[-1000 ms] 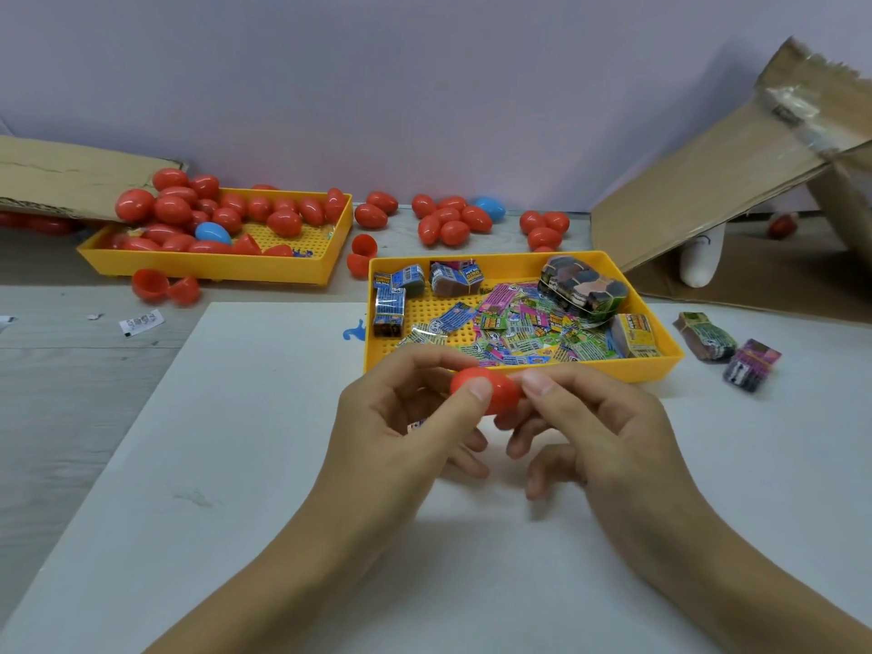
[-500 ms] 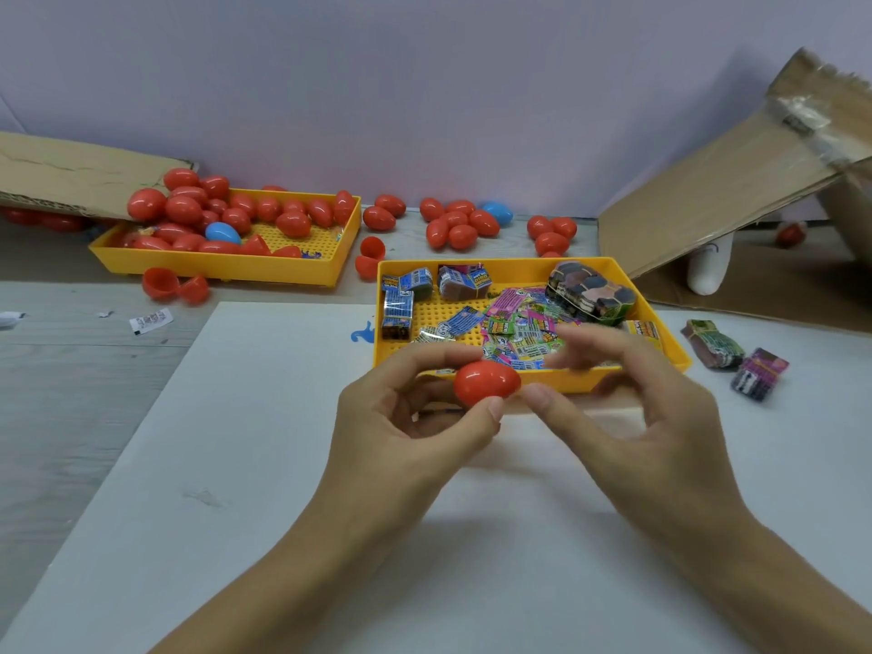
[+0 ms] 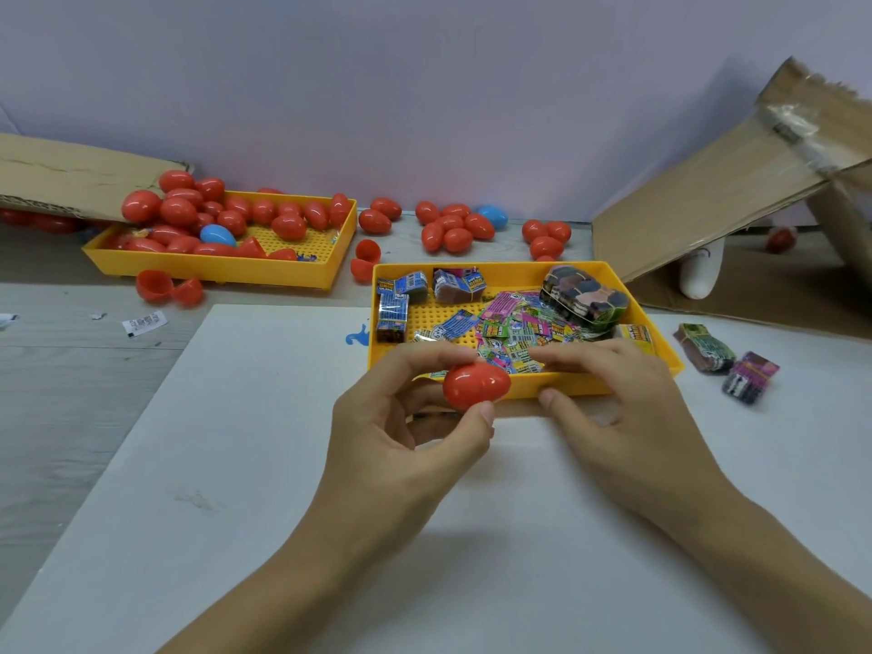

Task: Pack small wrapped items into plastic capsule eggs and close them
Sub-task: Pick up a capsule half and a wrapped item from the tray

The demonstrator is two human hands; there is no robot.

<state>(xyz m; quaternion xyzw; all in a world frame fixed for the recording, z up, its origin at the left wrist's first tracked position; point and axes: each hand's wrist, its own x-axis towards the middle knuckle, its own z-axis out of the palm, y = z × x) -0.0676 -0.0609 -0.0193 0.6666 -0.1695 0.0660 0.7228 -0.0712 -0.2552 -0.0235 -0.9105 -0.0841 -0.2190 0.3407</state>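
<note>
A closed red capsule egg [image 3: 475, 385] is pinched between the thumb and fingers of my left hand [image 3: 410, 436], just in front of the near yellow tray [image 3: 608, 387]. That tray holds several small wrapped items [image 3: 507, 330] in colourful foil. My right hand [image 3: 613, 408] hovers over the tray's front edge with its fingers stretched toward the wrapped items and its thumb apart below; it holds nothing that I can see.
A second yellow tray [image 3: 217, 269] at the back left holds several red eggs and a blue one. Loose eggs [image 3: 455, 228] and open red halves [image 3: 167, 287] lie behind. Two wrapped bundles [image 3: 726, 361] sit right of the tray. Cardboard flaps [image 3: 736, 181] lean at right and left.
My right hand let go of the egg and moved forward and right over the tray's front edge. My left hand kept the closed egg and lifted slightly toward the tray.
</note>
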